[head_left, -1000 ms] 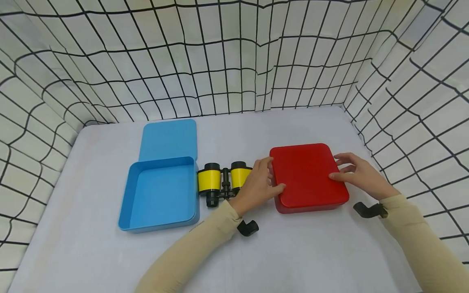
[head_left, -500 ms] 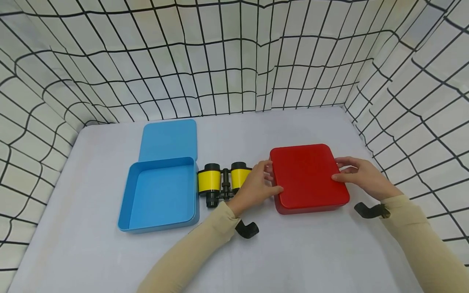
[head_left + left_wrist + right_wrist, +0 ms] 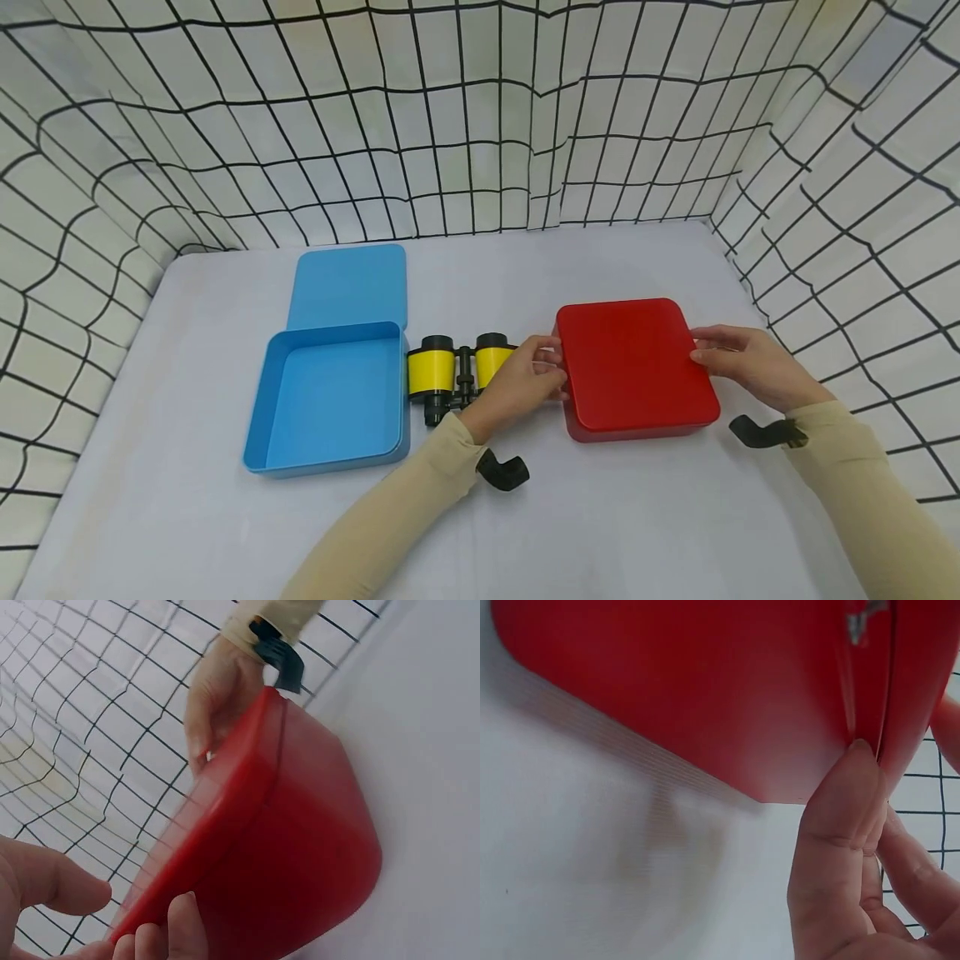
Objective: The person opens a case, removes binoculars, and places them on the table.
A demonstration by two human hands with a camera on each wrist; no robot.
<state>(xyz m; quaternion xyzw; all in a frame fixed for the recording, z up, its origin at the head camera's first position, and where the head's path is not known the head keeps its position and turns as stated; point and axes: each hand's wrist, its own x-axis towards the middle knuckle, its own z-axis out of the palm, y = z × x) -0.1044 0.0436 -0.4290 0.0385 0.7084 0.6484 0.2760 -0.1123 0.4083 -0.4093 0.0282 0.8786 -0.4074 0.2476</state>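
A red box (image 3: 630, 429) with its red lid (image 3: 630, 358) on stands right of centre in the head view. At its left side my left hand (image 3: 513, 387) touches the lid's edge with bent fingertips (image 3: 185, 919); its thumb (image 3: 79, 889) is off the lid. My right hand (image 3: 757, 367) pinches the lid's edge at the right side, one fingertip (image 3: 851, 765) right at the seam between lid and box. A small metallic latch-like piece (image 3: 859, 624) shows on the red side in the right wrist view.
A blue box (image 3: 333, 400) stands open-topped on the left, its blue lid (image 3: 348, 287) flat behind it. Yellow and black binoculars (image 3: 432, 371) lie between the two boxes, partly covered by my left hand. Black-lined netting (image 3: 450, 117) encloses the white table (image 3: 187, 517) at back and sides.
My left thumb has come off the lid top back to the box's side. My right hand has shifted slightly right, its thumb drawn back to the lid's edge. The lid stays on.
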